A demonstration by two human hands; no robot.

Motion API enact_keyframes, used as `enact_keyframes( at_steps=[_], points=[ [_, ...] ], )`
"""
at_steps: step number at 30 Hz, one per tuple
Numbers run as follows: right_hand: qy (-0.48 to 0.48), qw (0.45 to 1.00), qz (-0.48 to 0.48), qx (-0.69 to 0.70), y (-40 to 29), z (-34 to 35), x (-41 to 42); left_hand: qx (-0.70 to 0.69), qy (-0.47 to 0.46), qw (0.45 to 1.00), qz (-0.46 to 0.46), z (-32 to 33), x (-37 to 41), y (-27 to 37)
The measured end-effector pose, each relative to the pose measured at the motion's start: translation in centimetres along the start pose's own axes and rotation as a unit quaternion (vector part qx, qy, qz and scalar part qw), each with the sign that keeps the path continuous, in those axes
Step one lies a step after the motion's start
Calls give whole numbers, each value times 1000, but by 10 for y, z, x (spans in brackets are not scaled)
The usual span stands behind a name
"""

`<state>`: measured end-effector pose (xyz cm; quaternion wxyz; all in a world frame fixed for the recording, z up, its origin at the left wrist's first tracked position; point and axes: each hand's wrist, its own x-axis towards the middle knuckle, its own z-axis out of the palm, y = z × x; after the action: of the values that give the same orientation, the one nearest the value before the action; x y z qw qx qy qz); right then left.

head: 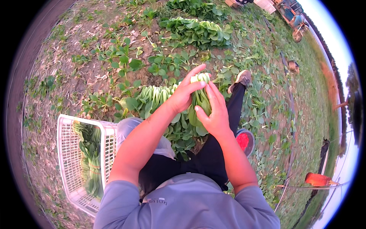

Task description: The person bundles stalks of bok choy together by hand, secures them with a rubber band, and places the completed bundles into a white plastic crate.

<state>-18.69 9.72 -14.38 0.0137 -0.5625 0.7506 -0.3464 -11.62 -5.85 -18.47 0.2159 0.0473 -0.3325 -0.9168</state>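
My left hand (184,93) and my right hand (214,113) are around a small bunch of leafy greens (198,106), stems up and leaves towards me. The left thumb lies across the pale stem ends, while the right hand rests along the bunch's other side. Just below and to the left, a row of cut leafy greens (154,96) lies on the soil, partly hidden by my left forearm. At my left side a white plastic crate (108,148) holds tied bundles of greens (93,160). Near my right thigh a round container (250,143) holds red material, too small to identify.
Further piles of cut greens (200,31) lie ahead, with growing plants (123,57) nearer. My shoe (243,78) is beyond the bunch. A small brownish object (293,66) lies by a dark ground strip at right. A blue three-wheeled vehicle (293,17) stands at the upper right.
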Motion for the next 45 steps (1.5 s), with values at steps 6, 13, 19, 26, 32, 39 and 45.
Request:
enact_keyframes(
  at_steps=[6,13,19,26,32,39,45],
  points=[
    [44,998,19,46,8,8,-1,7,-29,1000,0,-3,2,1],
    [-4,996,-32,-88,0,15,-5,53,21,998,-8,-1,0,-3],
    [25,998,-37,-49,1,28,-11,32,50,998,2,-8,4,-3],
    [-6,998,-23,-66,4,31,-12,40,45,998,-34,-9,7,-3],
    [24,990,29,139,32,5,-8,77,81,994,-9,-17,12,6],
    [41,939,302,160,183,0,-6,90,130,984,78,-24,18,55],
    [-158,907,391,12,281,73,-27,129,218,962,99,-47,19,68]
  ],
)
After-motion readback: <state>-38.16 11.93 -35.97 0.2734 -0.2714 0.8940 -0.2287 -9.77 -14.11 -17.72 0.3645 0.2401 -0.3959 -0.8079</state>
